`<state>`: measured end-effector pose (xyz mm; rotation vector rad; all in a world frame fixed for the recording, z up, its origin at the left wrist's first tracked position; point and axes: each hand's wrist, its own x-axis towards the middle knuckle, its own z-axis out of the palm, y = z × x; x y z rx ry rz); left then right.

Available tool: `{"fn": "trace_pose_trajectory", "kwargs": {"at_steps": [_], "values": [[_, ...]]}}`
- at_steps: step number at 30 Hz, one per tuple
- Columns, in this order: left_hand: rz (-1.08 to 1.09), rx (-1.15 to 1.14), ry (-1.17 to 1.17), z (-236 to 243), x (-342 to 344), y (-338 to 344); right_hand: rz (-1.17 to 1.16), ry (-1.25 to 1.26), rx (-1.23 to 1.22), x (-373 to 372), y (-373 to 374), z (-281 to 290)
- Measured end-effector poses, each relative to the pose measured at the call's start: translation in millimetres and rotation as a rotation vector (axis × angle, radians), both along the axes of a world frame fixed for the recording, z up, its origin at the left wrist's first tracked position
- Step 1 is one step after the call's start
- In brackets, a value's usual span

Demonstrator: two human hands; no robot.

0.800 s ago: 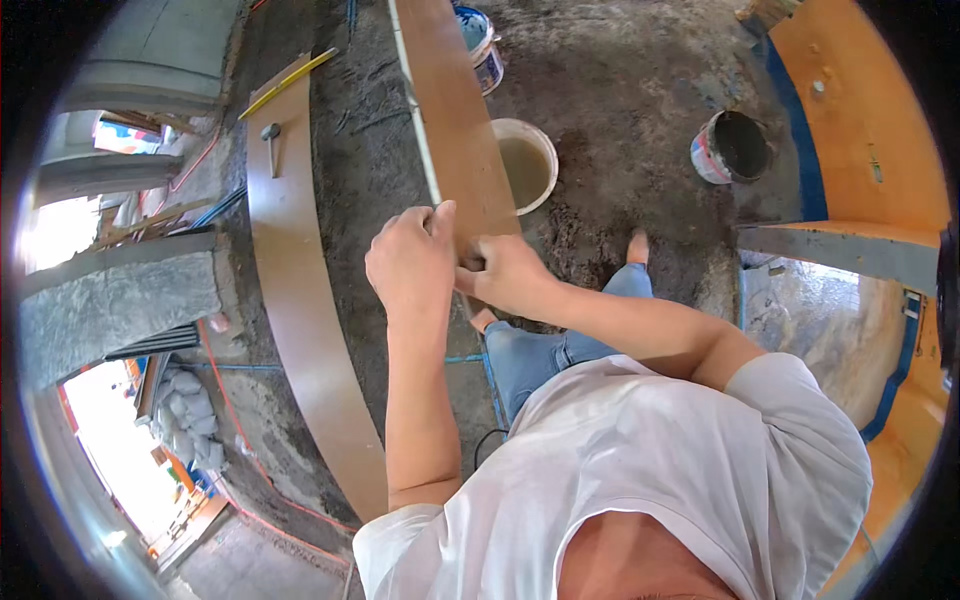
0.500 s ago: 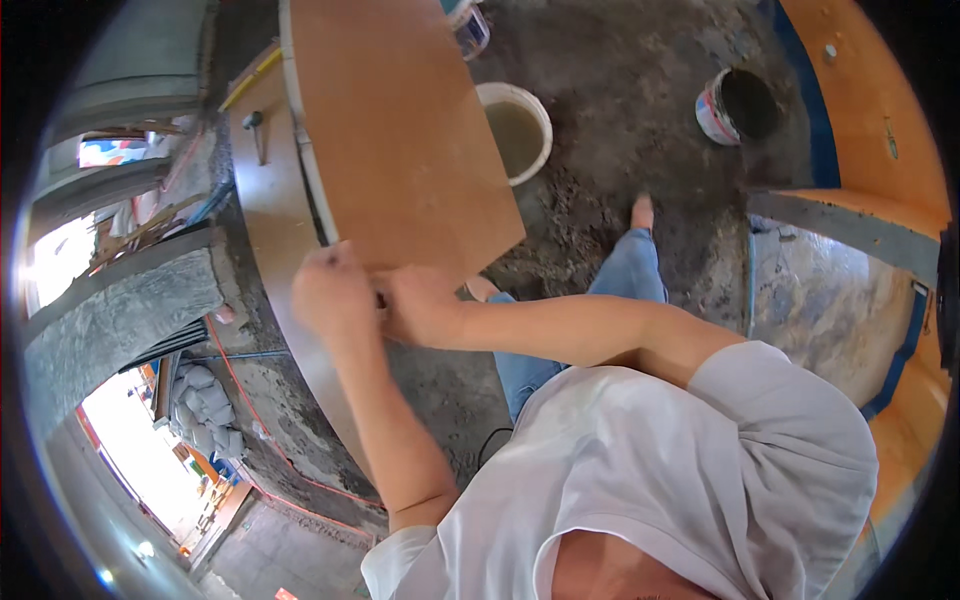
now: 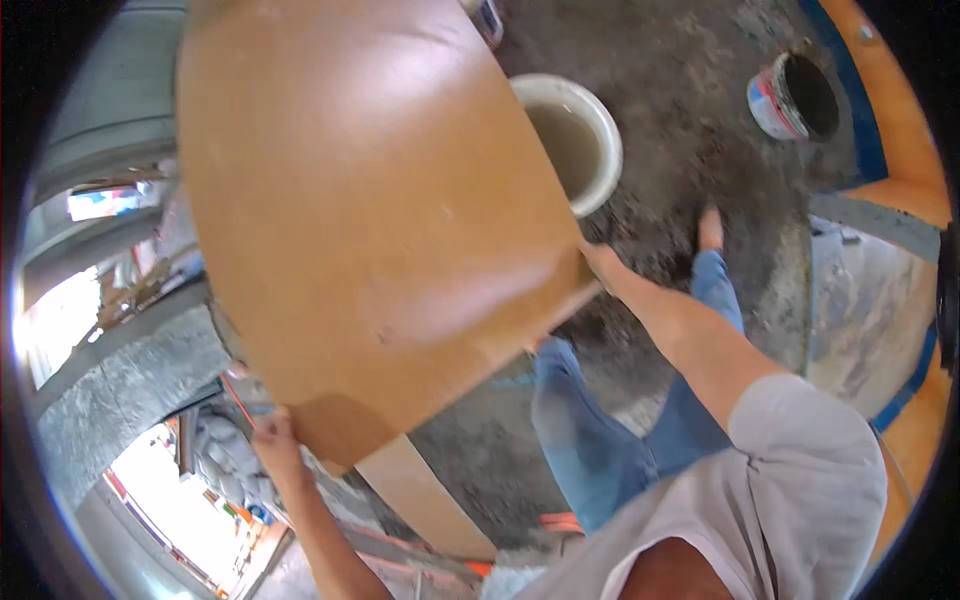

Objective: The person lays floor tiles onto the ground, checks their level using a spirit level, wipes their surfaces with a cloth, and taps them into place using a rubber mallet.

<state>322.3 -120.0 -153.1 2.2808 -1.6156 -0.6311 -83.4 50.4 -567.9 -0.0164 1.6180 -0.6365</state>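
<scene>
One large brown panel (image 3: pixel 380 220), broad, smooth and glossy, with pale reflections on its upper face; positioned in front of the body, filling the left-centre of the view and running off its upper edge. Near edge slants from a low corner at the left up to a higher corner at the right. Darker shading lies across both near corners.

One left hand (image 3: pixel 280 440), bare, gripping the panel's left edge just above the low corner; part of the fingers cannot be made out.

One right hand (image 3: pixel 603 265), bare, closed on the panel at the opposite near corner, fingers partly hidden by the sheet.

One narrow board (image 3: pixel 430 495), light brown, on the floor, emerging from behind the panel's low corner.

One round white tub (image 3: pixel 612 160), holding murky grey-brown liquid, just beside the panel's right edge as seen.

One smaller bucket (image 3: pixel 772 108), dark inside, its outside white, red and blue, well apart at the upper right.

One further container (image 3: pixel 487 22), partly cut off at the upper edge.

One pair of blue jeans (image 3: pixel 590 430), one light short-sleeved shirt (image 3: pixel 810 450), one bare foot (image 3: pixel 711 230) on the dark, rough floor (image 3: pixel 660 60).

One orange surface (image 3: pixel 915 120), far right, bordered by a blue band (image 3: pixel 850 80).
</scene>
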Motion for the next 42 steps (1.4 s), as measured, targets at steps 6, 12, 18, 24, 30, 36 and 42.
{"fn": "trace_pose_trajectory", "kwargs": {"at_steps": [6,12,18,24,30,36,42], "values": [[0.011,0.052,0.100,-84,63,-18,0.010,0.216,0.166,5,13,1],[0.185,0.198,0.248,-150,77,-28,0.140,0.485,0.133,-29,32,6],[0.209,0.245,0.575,-200,8,23,0.346,0.819,0.067,-159,74,105],[0.104,0.292,0.661,-220,-61,53,0.333,1.048,-0.040,-238,91,282],[0.032,0.494,0.586,-159,-68,15,0.270,1.160,0.066,-218,57,452],[0.068,0.495,0.544,-101,-32,-55,0.249,1.174,0.027,-159,-13,517],[0.132,0.424,0.662,-102,20,-152,0.455,1.326,-0.085,-118,-93,500]]}}
